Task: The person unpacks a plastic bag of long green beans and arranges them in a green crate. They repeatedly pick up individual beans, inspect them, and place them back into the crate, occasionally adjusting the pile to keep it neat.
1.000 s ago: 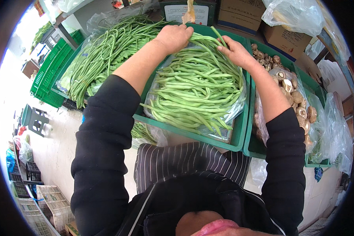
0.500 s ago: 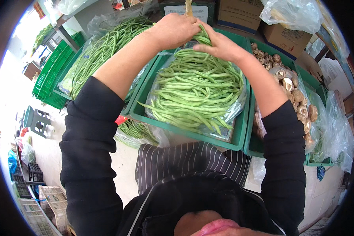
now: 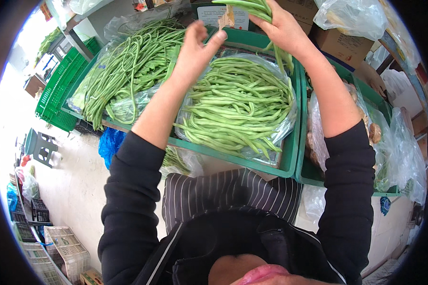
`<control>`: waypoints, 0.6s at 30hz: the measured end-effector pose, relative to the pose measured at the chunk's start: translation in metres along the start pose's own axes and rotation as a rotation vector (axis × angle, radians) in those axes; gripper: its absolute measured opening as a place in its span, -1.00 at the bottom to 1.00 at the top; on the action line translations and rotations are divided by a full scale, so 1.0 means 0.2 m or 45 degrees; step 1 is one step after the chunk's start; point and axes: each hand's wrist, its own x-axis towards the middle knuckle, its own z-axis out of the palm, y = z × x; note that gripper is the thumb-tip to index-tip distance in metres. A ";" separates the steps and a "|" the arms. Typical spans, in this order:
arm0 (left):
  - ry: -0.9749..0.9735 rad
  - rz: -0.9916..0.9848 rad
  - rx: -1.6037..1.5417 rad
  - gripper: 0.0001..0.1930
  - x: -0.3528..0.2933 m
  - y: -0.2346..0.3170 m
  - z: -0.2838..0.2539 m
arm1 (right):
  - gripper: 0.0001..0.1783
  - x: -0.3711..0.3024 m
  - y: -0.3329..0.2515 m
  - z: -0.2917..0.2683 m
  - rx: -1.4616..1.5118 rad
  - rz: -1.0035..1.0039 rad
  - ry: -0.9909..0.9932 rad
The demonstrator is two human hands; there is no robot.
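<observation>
My right hand (image 3: 283, 29) is closed around a bunch of green beans (image 3: 252, 7), held up at the top of the view; part of the bunch hangs down behind its wrist. Fingers apart, my left hand (image 3: 197, 47) is up to the left and somewhat blurred, holding nothing I can see. Its thumb tip is close to a torn tan piece of cardboard (image 3: 227, 18); whether they touch I cannot tell. Below both hands, a pile of flat green beans (image 3: 238, 104) lies on clear plastic inside a green crate (image 3: 290, 164).
Long thin beans (image 3: 133, 61) fill the crate on the left. Mushrooms (image 3: 375, 133), partly behind my right arm, sit in a crate on the right. Cardboard boxes (image 3: 345, 45) and plastic bags (image 3: 352, 16) stand behind. A stool (image 3: 43, 148) is at far left.
My hands have separated. The right moved up and right with the bunch of green beans, while the left let go and drew back left and down.
</observation>
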 end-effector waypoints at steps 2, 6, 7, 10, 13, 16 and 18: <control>-0.277 -0.052 -0.183 0.01 -0.11 -0.04 0.08 | -0.59 0.03 -0.04 0.03 0.265 0.186 -0.157; -0.352 0.054 -0.361 0.22 -0.23 -0.09 0.27 | -0.53 0.00 -0.09 0.20 0.922 0.350 -0.241; -0.277 0.074 -0.404 0.28 -0.23 -0.10 0.29 | -0.53 -0.03 -0.09 0.24 0.910 0.403 -0.231; -0.168 0.052 -0.189 0.29 -0.22 -0.12 0.25 | -0.53 -0.13 -0.07 0.31 1.071 0.483 -0.317; -0.181 0.059 -0.314 0.14 -0.22 -0.12 0.20 | -0.48 -0.21 -0.02 0.35 0.953 0.671 -0.296; -0.158 0.011 -0.524 -0.13 -0.20 -0.08 0.20 | -0.36 -0.24 0.01 0.38 0.976 0.622 -0.238; -0.104 -0.014 -0.745 -0.24 -0.17 -0.05 0.20 | -0.31 -0.24 0.00 0.38 0.915 0.507 -0.288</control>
